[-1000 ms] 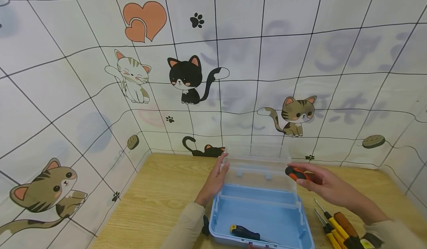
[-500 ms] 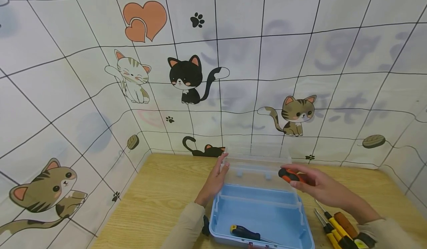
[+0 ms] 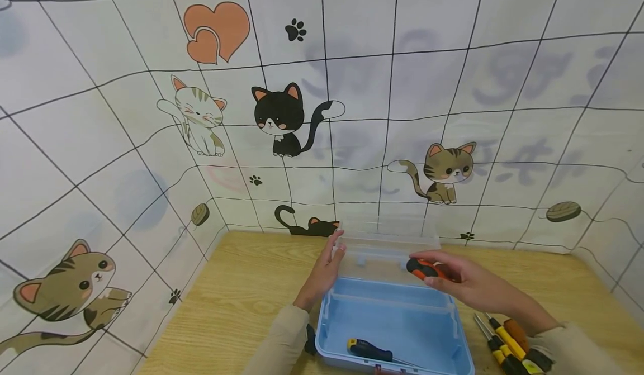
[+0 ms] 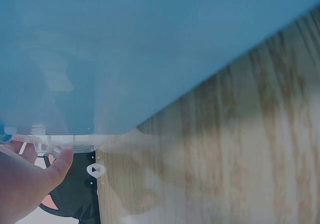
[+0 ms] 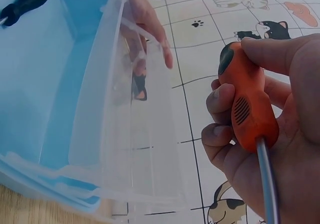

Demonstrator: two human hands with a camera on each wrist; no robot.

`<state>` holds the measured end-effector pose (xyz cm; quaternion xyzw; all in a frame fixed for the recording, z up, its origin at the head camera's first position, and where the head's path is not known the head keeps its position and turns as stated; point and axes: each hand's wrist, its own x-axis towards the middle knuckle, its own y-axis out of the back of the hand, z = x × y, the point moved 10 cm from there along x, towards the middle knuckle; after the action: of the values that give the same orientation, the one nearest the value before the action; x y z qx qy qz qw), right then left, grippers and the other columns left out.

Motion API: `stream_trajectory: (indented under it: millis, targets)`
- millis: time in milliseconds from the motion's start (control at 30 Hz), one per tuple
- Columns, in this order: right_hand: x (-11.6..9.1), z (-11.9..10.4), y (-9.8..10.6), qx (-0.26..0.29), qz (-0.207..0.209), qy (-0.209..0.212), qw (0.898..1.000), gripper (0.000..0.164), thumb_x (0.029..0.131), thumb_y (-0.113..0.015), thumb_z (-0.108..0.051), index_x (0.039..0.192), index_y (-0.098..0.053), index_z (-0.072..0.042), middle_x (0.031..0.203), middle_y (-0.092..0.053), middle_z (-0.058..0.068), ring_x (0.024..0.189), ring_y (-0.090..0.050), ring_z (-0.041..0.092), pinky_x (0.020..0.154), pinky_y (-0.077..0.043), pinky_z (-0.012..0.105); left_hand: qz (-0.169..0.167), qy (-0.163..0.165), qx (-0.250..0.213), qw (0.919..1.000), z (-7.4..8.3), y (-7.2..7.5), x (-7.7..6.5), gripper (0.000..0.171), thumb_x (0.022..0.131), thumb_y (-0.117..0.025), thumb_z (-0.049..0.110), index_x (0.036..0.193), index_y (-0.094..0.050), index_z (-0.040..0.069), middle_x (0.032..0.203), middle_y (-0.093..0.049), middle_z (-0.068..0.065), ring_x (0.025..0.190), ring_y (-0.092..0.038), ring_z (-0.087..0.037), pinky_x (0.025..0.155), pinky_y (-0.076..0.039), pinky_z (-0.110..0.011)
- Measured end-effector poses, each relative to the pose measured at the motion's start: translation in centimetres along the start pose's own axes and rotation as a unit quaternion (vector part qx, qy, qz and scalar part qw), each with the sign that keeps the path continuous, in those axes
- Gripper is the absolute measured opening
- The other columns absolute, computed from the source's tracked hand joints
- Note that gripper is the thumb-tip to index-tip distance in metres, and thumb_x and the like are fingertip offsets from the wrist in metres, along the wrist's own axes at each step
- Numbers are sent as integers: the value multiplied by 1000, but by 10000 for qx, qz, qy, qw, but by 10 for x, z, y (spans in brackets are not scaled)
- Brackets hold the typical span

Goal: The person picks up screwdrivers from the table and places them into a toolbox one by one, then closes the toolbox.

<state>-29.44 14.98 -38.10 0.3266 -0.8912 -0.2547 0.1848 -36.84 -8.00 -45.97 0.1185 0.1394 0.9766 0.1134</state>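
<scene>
A blue plastic box (image 3: pixel 387 319) stands on the table with its clear lid (image 3: pixel 377 266) raised at the back. My left hand (image 3: pixel 322 274) holds the lid's left edge, its thumb (image 4: pixel 61 166) showing against the clear plastic in the left wrist view. My right hand (image 3: pixel 473 285) grips a screwdriver by its orange and black handle (image 5: pixel 250 102), above the box's back right corner. The metal shaft (image 5: pixel 267 179) points back past the palm in the right wrist view; its tip is out of frame. Inside the box, near the front, lies a black and yellow screwdriver (image 3: pixel 369 350).
Right of the box, several yellow and black screwdrivers (image 3: pixel 508 341) and a brown-handled tool (image 3: pixel 517 333) lie on the wooden table (image 3: pixel 236 297), partly behind the right forearm. A small dark object (image 3: pixel 310 340) is by the box's left side. A cat-patterned wall covering (image 3: pixel 362 140) rises behind.
My right hand has moved left with the orange screwdriver, from beside the lid's right edge to in front of the lid. The left hand, box and lid have stayed put.
</scene>
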Motion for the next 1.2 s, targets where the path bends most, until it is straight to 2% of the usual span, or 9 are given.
stream_trajectory:
  millis: [200,433,500,700,867,1067,1133,1200]
  targets:
    - [6,-6,-7,6,-103,21,9999,43,103,-53,-12,145,-45,-8,122,-56,21,89,-62,25,66,-51,30,-52,63,34,10000,-3,0,1,47,109,-38,30,155,-28,24,164,-18,-10,149,-21,-34,116,-20,-62]
    - [10,-13,-14,36,-272,50,9996,42,104,-52,-13,145,-44,-9,127,-55,21,96,-61,18,73,-52,28,124,51,48,9999,-33,-2,12,48,108,-37,37,155,-27,29,165,-18,-3,151,-17,-31,116,-17,-62]
    - [11,-15,-17,29,-325,143,9994,42,104,-52,-12,145,-44,-8,127,-55,21,95,-61,18,72,-52,27,159,14,64,9999,-35,-2,12,50,108,-37,40,155,-28,28,165,-18,-1,151,-18,-29,117,-17,-62]
    - [15,-20,-23,162,-430,367,9983,42,103,-52,-8,144,-44,-5,122,-58,19,91,-61,22,68,-50,28,156,-11,77,9998,-34,-2,11,53,107,-37,45,156,-27,26,164,-19,2,151,-18,-27,117,-18,-61]
    - [18,-20,-29,185,-472,309,9982,43,103,-53,-11,145,-44,-7,123,-56,18,90,-59,19,67,-49,28,159,6,117,9998,-34,-2,11,54,107,-37,45,156,-27,26,164,-19,2,151,-19,-27,117,-19,-61]
    - [22,-19,-36,216,-557,259,9979,44,103,-53,-13,145,-44,-5,122,-57,17,90,-60,20,69,-49,28,88,82,35,9999,-36,-3,11,48,108,-37,40,155,-26,33,165,-16,0,151,-17,-29,117,-17,-61]
    - [23,-18,-38,275,-576,248,9977,44,103,-53,-13,145,-44,-5,123,-57,16,91,-61,23,70,-50,29,33,126,-13,9999,-33,-3,10,48,108,-37,37,154,-25,34,165,-14,-3,151,-16,-30,117,-17,-61]
    - [25,-19,-40,260,-586,274,9976,44,103,-54,-14,145,-45,-5,123,-58,15,91,-61,22,71,-50,28,-20,130,-30,9999,-24,-2,7,47,109,-38,33,155,-26,31,165,-14,-6,151,-16,-32,116,-18,-62]
